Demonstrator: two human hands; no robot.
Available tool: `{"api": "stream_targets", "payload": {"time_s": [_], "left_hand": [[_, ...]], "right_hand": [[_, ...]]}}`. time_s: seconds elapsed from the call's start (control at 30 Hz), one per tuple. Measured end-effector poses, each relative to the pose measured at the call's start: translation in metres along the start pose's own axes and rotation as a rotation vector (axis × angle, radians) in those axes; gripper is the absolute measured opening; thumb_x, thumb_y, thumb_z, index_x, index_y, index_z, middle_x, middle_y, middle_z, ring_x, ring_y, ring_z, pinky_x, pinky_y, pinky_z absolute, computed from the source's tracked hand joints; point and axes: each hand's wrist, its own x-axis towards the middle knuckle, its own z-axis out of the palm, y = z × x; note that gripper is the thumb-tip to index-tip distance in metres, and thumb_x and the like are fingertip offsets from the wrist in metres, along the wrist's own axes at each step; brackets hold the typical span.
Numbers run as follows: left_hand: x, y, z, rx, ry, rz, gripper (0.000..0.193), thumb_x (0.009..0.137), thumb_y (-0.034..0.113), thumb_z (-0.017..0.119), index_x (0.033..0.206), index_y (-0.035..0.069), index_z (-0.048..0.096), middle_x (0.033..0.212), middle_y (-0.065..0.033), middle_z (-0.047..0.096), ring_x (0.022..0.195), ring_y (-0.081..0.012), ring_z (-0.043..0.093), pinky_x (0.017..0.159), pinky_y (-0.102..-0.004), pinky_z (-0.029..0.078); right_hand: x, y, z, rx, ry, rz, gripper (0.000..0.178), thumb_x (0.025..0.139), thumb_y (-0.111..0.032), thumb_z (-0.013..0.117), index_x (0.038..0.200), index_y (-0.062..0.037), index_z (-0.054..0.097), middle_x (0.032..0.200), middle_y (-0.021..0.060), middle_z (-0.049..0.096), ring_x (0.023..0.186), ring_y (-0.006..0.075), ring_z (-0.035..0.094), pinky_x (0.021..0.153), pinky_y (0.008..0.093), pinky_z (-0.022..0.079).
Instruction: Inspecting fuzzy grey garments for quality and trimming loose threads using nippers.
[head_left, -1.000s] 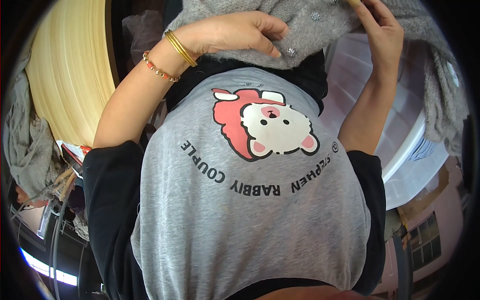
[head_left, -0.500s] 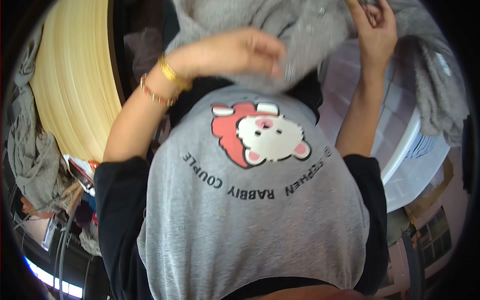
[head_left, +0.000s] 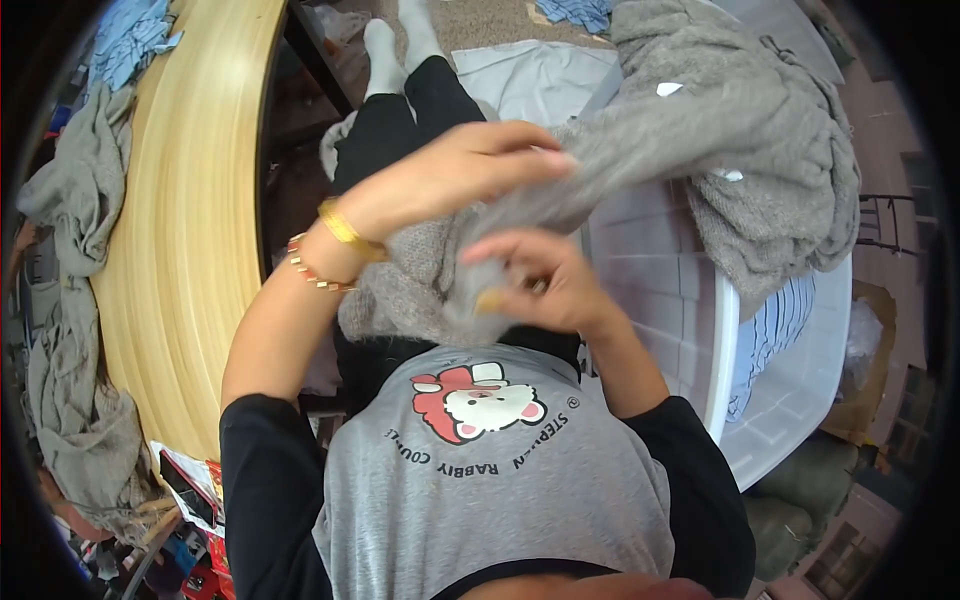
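A bunched grey knit garment [head_left: 410,285] lies across my lap, and a stretch of it runs up to the right, smeared by motion. My left hand [head_left: 480,165], with bracelets at the wrist, is over this knit with its fingers stretched out. Closer to my body is my right hand [head_left: 550,280]. Its thumb and forefinger are apart beside the knit, the other fingers curl, and a yellow wrap shows on the thumb. A small dark ring-like thing sits among the curled fingers, too blurred to name.
On my right stands a translucent white bin [head_left: 725,370], with a pile of grey knits [head_left: 770,150] over its far part and striped blue cloth [head_left: 775,335] inside. A wooden table [head_left: 185,230] is on my left, with grey knitwear [head_left: 85,400] along its outer edge. White cloth [head_left: 535,80] covers some floor.
The view has shifted, showing more of my lap, legs and floor. My right hand has come from the far right down to my lap. My left hand stays above the knit.
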Motion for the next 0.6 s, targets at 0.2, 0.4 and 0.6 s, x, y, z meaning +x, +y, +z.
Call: {"api": "stream_targets", "payload": {"time_s": [0.2, 0.4, 0.6], "left_hand": [[0.019, -0.001, 0.034, 0.387, -0.266, 0.278, 0.030, 0.088, 0.028, 0.068, 0.102, 0.002, 0.067, 0.082, -0.0130, 0.067, 0.076, -0.0166, 0.059, 0.070, -0.0358, 0.048], [-0.094, 0.075, -0.075, -0.013, 0.556, 0.268, 0.017, 0.092, 0.019, 0.066, 0.103, 0.007, 0.068, 0.089, 0.0019, 0.066, 0.073, -0.0076, 0.057, 0.069, -0.0246, 0.048], [-0.240, 0.144, -0.234, -0.112, 1.192, 0.551, 0.034, 0.096, 0.013, 0.054, 0.126, -0.002, 0.056, 0.114, -0.0103, 0.067, 0.093, -0.0168, 0.065, 0.082, -0.0304, 0.054]], "right_hand": [[-0.014, 0.012, 0.036, 0.053, -0.318, 0.136, 0.051, 0.063, 0.005, 0.079, 0.111, -0.0101, 0.072, 0.063, -0.0087, 0.044, 0.057, 0.0040, 0.035, 0.053, 0.0225, 0.028], [-0.006, 0.009, 0.002, -0.115, -0.188, -0.209, 0.042, 0.063, -0.012, 0.077, 0.104, -0.0067, 0.075, 0.092, 0.0074, 0.066, 0.061, 0.0077, 0.048, 0.055, 0.0220, 0.034], [0.011, -0.002, 0.000, -0.071, -0.334, -0.261, 0.040, 0.057, -0.004, 0.063, 0.096, -0.0030, 0.075, 0.100, 0.0158, 0.070, 0.069, 0.0146, 0.061, 0.055, 0.0225, 0.040]]}}
